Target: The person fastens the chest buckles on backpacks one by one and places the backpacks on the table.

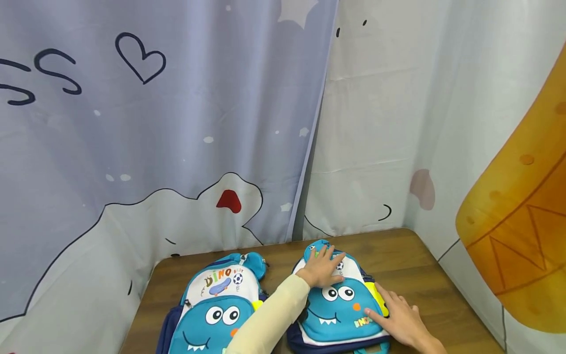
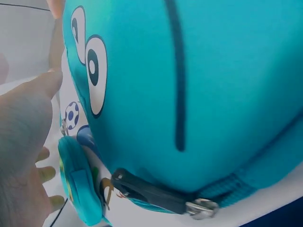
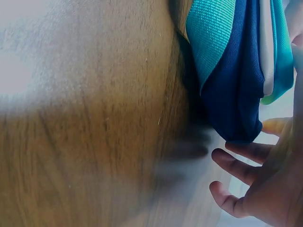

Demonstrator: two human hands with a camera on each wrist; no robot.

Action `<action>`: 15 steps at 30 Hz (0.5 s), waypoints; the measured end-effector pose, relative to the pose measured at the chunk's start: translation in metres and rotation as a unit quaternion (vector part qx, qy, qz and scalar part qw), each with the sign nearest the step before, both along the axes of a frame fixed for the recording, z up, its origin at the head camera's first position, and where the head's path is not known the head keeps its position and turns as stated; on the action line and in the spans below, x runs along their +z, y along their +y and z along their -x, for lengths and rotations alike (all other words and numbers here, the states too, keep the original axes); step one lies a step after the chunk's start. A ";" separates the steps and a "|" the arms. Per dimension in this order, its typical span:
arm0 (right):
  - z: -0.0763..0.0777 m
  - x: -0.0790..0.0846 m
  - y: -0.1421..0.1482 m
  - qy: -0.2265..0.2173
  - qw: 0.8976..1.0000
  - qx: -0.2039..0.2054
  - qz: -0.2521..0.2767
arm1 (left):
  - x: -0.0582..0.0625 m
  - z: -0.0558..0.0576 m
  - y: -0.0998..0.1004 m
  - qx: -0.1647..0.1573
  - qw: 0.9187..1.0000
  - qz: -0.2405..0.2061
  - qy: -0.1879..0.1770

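Note:
A teal, white and navy child's backpack (image 1: 320,307) with a dinosaur face lies face up on the right part of the table. My left hand (image 1: 322,268) rests spread over its white upper panel, near the small round teal flap at the top. At the backpack's right side is my right hand (image 1: 401,318), thumb on the front pocket and fingers extended along the yellow-trimmed edge. In the right wrist view those fingers (image 3: 239,166) reach the navy side fabric. A dark zipper pull (image 2: 149,191) hangs along the teal pocket in the left wrist view.
A matching dinosaur backpack (image 1: 204,322) lies on the left, partly behind my left sleeve (image 1: 271,314). Both are on a brown wooden table (image 1: 424,268). Printed curtains (image 1: 177,128) stand directly behind the table and along its right side.

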State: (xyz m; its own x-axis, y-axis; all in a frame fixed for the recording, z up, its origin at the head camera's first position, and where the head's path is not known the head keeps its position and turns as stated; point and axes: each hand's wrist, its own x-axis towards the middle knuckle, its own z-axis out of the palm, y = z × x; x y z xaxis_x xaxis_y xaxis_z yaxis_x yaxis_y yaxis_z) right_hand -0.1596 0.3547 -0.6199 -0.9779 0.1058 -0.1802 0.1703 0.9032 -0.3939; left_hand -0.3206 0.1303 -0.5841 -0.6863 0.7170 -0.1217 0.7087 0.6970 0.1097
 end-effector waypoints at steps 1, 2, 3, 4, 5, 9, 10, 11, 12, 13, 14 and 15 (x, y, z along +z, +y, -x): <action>0.001 0.000 0.000 -0.003 1.000 -0.001 0.002 | 0.001 0.000 0.001 0.001 1.000 0.001 0.000; 0.001 -0.001 0.000 -0.006 1.000 -0.002 0.005 | 0.002 0.000 0.003 0.001 1.000 0.004 -0.001; 0.002 -0.001 0.001 -0.007 1.000 -0.003 0.007 | 0.003 0.000 0.003 0.000 1.000 0.006 0.001; 0.003 -0.001 0.001 -0.010 1.000 -0.006 0.009 | 0.004 0.000 0.004 -0.001 1.000 0.009 0.001; 0.003 -0.002 0.001 -0.011 1.000 -0.008 0.011 | 0.004 0.000 0.005 -0.003 1.000 0.012 0.004; 0.002 -0.004 -0.001 -0.014 0.999 -0.020 0.025 | 0.003 0.000 0.008 -0.019 0.999 0.033 0.019; 0.002 -0.004 -0.002 -0.013 0.999 -0.022 0.030 | 0.002 0.001 0.009 -0.023 0.999 0.040 0.024; 0.002 -0.004 -0.003 -0.011 0.999 -0.023 0.035 | 0.002 0.001 0.010 -0.027 0.998 0.043 0.026; 0.002 -0.004 -0.004 -0.010 0.999 -0.025 0.040 | 0.001 0.001 0.011 -0.031 0.998 0.047 0.028; 0.002 -0.003 -0.005 -0.008 0.999 -0.026 0.043 | 0.001 0.001 0.013 -0.036 0.998 0.050 0.028; 0.002 -0.002 -0.005 -0.006 0.999 -0.028 0.046 | 0.001 0.001 0.015 -0.041 0.997 0.053 0.029; 0.002 -0.001 -0.005 -0.004 0.998 -0.030 0.047 | 0.001 0.001 0.017 -0.046 0.997 0.055 0.029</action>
State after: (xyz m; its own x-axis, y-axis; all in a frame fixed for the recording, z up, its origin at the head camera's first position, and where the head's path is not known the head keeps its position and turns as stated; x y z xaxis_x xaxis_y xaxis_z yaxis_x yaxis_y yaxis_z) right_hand -0.1617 0.3493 -0.6213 -0.9687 0.1468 -0.2001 0.2270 0.8500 -0.4754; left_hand -0.3217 0.1473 -0.5827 -0.6264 0.7619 -0.1648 0.7731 0.6343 -0.0061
